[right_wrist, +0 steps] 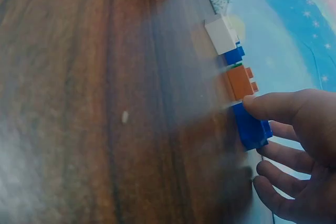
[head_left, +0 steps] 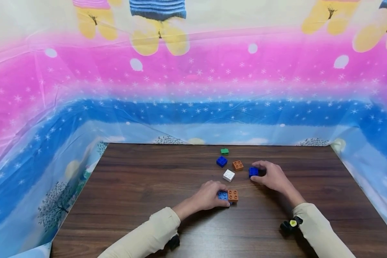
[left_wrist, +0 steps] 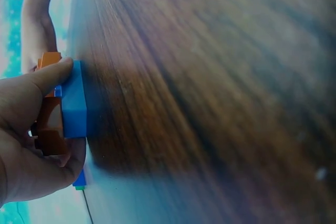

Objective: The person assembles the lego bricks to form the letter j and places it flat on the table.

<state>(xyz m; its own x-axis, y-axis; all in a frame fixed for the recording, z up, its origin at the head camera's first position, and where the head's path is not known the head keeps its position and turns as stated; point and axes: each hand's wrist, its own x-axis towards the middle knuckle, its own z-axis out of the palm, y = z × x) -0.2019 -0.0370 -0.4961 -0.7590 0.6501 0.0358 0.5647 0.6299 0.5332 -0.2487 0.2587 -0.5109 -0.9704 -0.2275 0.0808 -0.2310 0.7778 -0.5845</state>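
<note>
Printed cloth (head_left: pixel 213 75) backs a dark wood table (head_left: pixel 132 179), its far edge crossing mid-frame. Done so far, as far as shown: one stack (head_left: pixel 233 195), lower ctr, orange atop blue, gripped btwn L hand (head_left: pixel 209 196) thumb & fingers. R hand (head_left: pixel 274 176), right of ctr, pinches a blue brick (head_left: pixel 253 172), apart from the stack, i.e. not joined yet. Also loose, approx. mid-frame: white brick (head_left: pixel 228 175), orange brick (head_left: pixel 238 165), 2nd blue brick (head_left: pixel 221 161), green brick (head_left: pixel 224 151); prob. early days w/ 5 pcs unattached. Green's nearest the far edge, w/ little room behind; lots of bare wood lower left & far right for moving, plus a gap btwn hands.
</note>
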